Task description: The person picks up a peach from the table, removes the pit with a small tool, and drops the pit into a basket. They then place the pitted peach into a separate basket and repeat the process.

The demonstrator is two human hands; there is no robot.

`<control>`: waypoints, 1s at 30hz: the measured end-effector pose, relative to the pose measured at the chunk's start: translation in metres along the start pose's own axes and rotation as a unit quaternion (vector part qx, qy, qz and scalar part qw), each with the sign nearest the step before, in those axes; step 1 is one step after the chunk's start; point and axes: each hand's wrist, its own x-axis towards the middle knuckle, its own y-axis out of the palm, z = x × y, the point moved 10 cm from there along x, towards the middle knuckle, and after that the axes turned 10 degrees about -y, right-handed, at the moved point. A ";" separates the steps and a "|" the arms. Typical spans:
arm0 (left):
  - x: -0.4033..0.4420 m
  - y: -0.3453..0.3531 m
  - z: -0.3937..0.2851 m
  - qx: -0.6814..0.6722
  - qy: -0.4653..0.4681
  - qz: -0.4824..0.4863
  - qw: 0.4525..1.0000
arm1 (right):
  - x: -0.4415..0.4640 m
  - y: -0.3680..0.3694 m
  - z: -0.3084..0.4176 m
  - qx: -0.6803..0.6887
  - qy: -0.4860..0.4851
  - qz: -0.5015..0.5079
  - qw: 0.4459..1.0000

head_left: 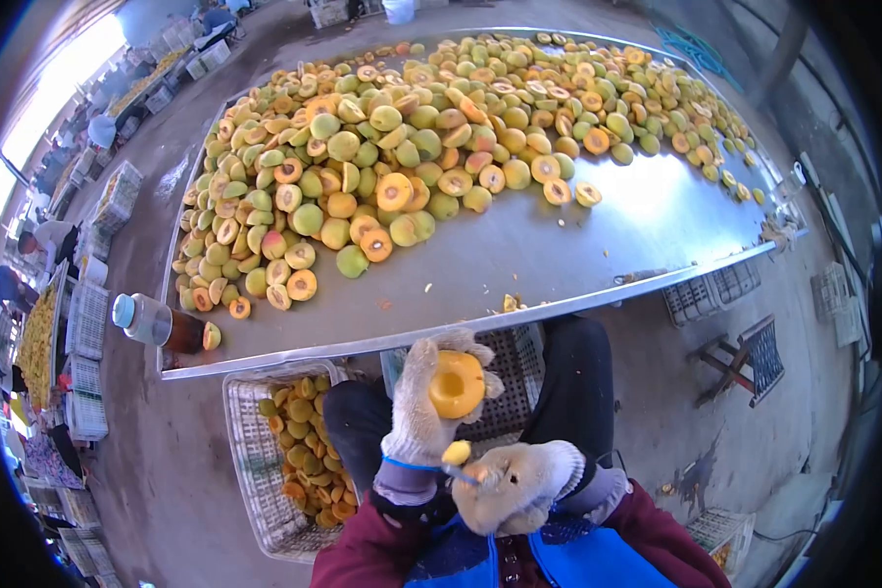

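Observation:
My left hand [419, 392], in a pale knit glove, holds a halved yellow fruit [457, 384] with its cut face and round hollow turned up. Just below and to the right, my right hand [510, 488], gloved too, is closed around a small tool [461, 474]. A small yellow piece [456, 452] is at the tool's tip. Ahead of both hands, a large heap of whole-looking and halved fruit [392, 147] covers much of the metal table [363, 306].
A crate [250, 470] of fruit halves stands left of my legs, and a dark crate [505, 367] is between them. A bottle [157, 323] lies at the table's left corner. A folding stool [745, 361] stands right. Other people work far left.

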 end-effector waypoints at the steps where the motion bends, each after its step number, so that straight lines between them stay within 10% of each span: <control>1: -0.001 -0.015 -0.009 0.026 0.027 -0.031 0.999 | -0.003 -0.020 0.000 -0.052 0.012 -0.051 0.997; 6: -0.056 -0.149 -0.088 0.267 0.273 -0.325 0.865 | -0.009 -0.074 0.038 -0.507 0.133 -0.284 0.803; 8: -0.087 -0.224 -0.100 0.177 0.280 -0.395 0.857 | -0.021 -0.099 0.034 -0.424 0.027 -0.364 0.829; 11: -0.124 -0.240 -0.138 0.666 0.160 -0.540 0.488 | -0.028 -0.138 0.045 -0.295 -0.010 -0.434 0.851; 20: -0.074 -0.334 -0.236 0.576 0.171 -0.506 0.618 | -0.049 -0.244 0.124 -0.331 -0.150 -0.620 0.695; 22: -0.066 -0.360 -0.265 0.662 0.073 -0.605 0.437 | -0.046 -0.253 0.122 -0.271 -0.155 -0.626 0.715; 24: -0.049 -0.392 -0.277 0.575 -0.058 -0.630 0.518 | -0.047 -0.249 0.127 -0.263 -0.154 -0.634 0.711; 27: 0.017 -0.399 -0.277 0.448 0.057 -0.558 0.696 | -0.035 -0.241 0.125 -0.157 -0.156 -0.590 0.777; 30: 0.077 -0.313 -0.250 0.631 -0.055 -0.518 0.576 | -0.036 -0.248 0.119 -0.113 -0.150 -0.607 0.772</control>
